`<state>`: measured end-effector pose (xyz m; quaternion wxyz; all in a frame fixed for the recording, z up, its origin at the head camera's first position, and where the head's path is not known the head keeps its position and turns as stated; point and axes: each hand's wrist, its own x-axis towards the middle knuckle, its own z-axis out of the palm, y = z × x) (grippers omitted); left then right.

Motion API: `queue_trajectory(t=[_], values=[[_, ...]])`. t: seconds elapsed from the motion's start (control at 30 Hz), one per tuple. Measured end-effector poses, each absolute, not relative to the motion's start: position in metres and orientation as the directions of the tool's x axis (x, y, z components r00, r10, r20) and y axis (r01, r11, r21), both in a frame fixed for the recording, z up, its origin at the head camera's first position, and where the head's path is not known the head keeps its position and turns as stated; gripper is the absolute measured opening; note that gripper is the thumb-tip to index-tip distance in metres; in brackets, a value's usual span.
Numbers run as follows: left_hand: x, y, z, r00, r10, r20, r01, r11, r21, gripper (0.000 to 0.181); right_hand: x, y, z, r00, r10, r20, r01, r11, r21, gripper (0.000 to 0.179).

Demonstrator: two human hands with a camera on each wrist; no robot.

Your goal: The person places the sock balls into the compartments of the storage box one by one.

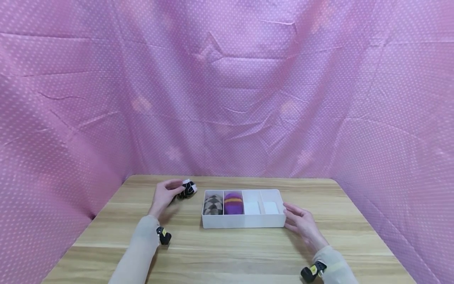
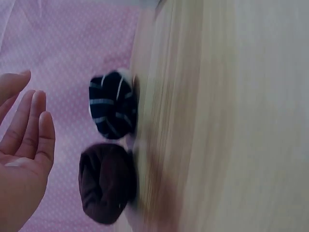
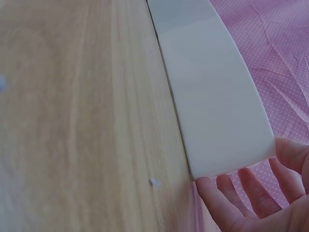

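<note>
My left hand [image 1: 165,197] hovers at the far left of the table, its fingers beside a rolled black sock [image 1: 188,189] with white lines. In the left wrist view, that sock and a rolled dark brown sock [image 2: 107,183] sit side by side, apart from the loosely extended fingers [image 2: 35,123]. In the head view the hand mostly hides the brown one. My right hand [image 1: 301,224] touches the right end of a white divided box [image 1: 244,221], fingertips against its end wall. Inside are a checked rolled sock [image 1: 213,205] and a purple one [image 1: 233,204] with orange stripes.
The box stands on a wooden table [image 1: 227,252], with its two right compartments holding no sock. Pink dotted cloth [image 1: 227,98] hangs behind the table and along both sides. A small white speck [image 3: 154,182] lies on the wood near the box.
</note>
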<state>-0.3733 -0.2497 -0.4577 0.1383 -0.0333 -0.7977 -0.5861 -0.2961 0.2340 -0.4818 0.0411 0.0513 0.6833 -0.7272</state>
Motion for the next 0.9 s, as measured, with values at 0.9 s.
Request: queue_trajectory(t=[0.9], values=[[-0.397, -0.300, -0.473, -0.950, -0.240, 0.198, 0.080, 0.426, 0.901, 0.053, -0.299, 0.233, -0.480, -0.992, 0.008, -0.129, 0.128, -0.059, -0.990, 0.055]])
